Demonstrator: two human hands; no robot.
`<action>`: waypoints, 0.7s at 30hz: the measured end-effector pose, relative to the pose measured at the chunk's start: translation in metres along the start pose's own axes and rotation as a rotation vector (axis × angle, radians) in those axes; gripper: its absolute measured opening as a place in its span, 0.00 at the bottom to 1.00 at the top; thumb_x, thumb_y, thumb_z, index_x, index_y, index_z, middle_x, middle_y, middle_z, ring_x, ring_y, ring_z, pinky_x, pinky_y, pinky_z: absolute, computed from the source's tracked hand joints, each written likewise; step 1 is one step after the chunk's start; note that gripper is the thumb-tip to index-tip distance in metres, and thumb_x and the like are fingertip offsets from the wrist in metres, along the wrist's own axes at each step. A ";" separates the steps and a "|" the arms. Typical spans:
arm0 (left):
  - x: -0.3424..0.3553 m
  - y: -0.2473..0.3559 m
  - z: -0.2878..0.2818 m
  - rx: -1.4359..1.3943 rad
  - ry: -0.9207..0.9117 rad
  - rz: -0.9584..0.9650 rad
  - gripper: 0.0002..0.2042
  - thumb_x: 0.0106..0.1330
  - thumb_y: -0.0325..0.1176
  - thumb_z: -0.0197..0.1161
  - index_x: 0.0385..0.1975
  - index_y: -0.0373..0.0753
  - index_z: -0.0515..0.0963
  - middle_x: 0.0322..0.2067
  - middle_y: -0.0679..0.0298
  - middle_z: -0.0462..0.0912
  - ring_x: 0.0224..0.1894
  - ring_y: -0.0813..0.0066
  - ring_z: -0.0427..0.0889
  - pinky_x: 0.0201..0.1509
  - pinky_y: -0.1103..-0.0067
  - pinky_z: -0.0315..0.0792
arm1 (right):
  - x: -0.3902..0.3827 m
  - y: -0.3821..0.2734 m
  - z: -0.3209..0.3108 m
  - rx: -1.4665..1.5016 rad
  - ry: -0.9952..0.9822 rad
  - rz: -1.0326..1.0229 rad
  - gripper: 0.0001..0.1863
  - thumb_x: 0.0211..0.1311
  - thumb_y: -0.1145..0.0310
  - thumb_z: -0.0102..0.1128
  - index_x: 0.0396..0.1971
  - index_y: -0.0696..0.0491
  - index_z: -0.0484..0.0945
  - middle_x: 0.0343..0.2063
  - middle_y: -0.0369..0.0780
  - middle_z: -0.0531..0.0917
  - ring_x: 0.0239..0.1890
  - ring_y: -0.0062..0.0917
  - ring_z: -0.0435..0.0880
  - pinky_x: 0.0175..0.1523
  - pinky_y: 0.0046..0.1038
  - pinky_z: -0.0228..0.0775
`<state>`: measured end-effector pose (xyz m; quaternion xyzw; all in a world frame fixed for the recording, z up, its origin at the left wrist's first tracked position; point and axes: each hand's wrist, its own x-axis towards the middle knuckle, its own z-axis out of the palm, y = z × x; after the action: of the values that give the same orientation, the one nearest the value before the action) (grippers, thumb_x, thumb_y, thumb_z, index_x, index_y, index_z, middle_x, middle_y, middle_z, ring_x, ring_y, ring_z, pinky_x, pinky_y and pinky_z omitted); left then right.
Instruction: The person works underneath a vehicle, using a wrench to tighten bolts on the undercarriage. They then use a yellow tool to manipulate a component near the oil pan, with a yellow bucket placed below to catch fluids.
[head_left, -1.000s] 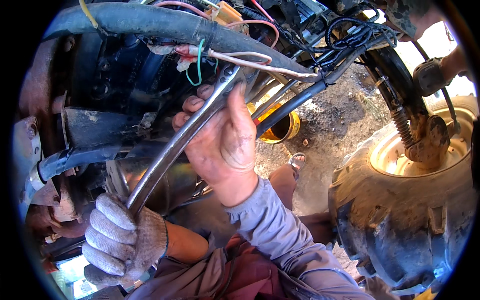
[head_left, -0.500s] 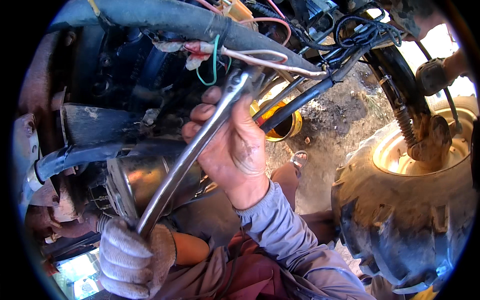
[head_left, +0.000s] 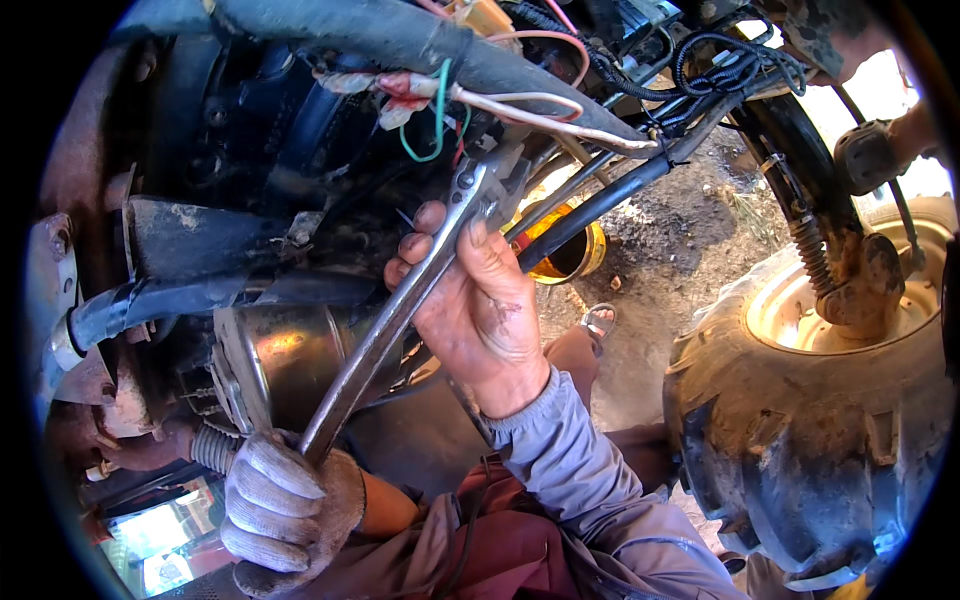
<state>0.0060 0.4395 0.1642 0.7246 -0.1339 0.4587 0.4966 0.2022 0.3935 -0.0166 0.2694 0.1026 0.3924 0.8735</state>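
Note:
A long steel wrench [head_left: 385, 330] runs slantwise across the middle, its riveted head up by the hanging wires and its handle down to the left. My left hand [head_left: 290, 510], in a pale knitted glove, is closed round the handle's lower end. Near the head, my bare right hand [head_left: 478, 320] grips the wrench, thumb on one side and fingertips curling round from behind. The jaw end is partly blurred; I cannot tell whether it touches anything. Just above it hang a green wire [head_left: 441, 110] and a white cable [head_left: 540, 122].
Dark machine parts and a thick black hose [head_left: 350, 40] surround the wrench. Below left lies a metal cylinder [head_left: 290, 355]. A yellow bucket [head_left: 590, 250] stands on the dirt near a sandalled foot [head_left: 598, 319]. At right is a large tyre [head_left: 800, 440]; another person's arm [head_left: 910, 130] shows beyond.
Both hands and the wrench have shifted a little to the right, the head slightly lower. Both grips stay closed on the wrench.

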 end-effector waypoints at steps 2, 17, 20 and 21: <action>-0.003 -0.076 0.083 0.033 0.009 0.021 0.19 0.66 0.49 0.48 0.14 0.50 0.68 0.12 0.75 0.64 0.17 0.79 0.64 0.29 0.80 0.61 | -0.005 0.010 0.002 -0.036 -0.067 0.038 0.17 0.66 0.62 0.59 0.46 0.59 0.76 0.36 0.43 0.83 0.42 0.29 0.81 0.53 0.37 0.70; 0.000 -0.074 0.070 -0.027 -0.049 0.071 0.19 0.66 0.49 0.48 0.14 0.50 0.68 0.12 0.75 0.65 0.17 0.79 0.64 0.29 0.80 0.62 | -0.006 0.012 -0.003 -0.044 -0.005 0.045 0.16 0.67 0.63 0.57 0.47 0.59 0.76 0.37 0.44 0.84 0.41 0.30 0.83 0.53 0.37 0.70; 0.005 -0.039 0.030 -0.040 -0.056 0.068 0.19 0.66 0.49 0.48 0.14 0.50 0.68 0.12 0.75 0.65 0.18 0.79 0.65 0.29 0.80 0.62 | -0.005 0.004 0.000 -0.080 -0.008 0.045 0.17 0.67 0.63 0.57 0.48 0.61 0.76 0.35 0.44 0.85 0.40 0.30 0.83 0.53 0.37 0.70; 0.006 -0.003 -0.018 -0.057 -0.056 0.064 0.19 0.66 0.49 0.48 0.14 0.50 0.68 0.12 0.75 0.65 0.18 0.79 0.65 0.29 0.80 0.62 | -0.002 0.000 -0.002 -0.079 -0.024 0.041 0.17 0.67 0.63 0.57 0.48 0.61 0.76 0.35 0.44 0.85 0.40 0.30 0.83 0.53 0.37 0.70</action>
<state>0.0010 0.4578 0.1686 0.7181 -0.1839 0.4500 0.4981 0.1997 0.3929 -0.0184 0.2412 0.0709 0.4109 0.8763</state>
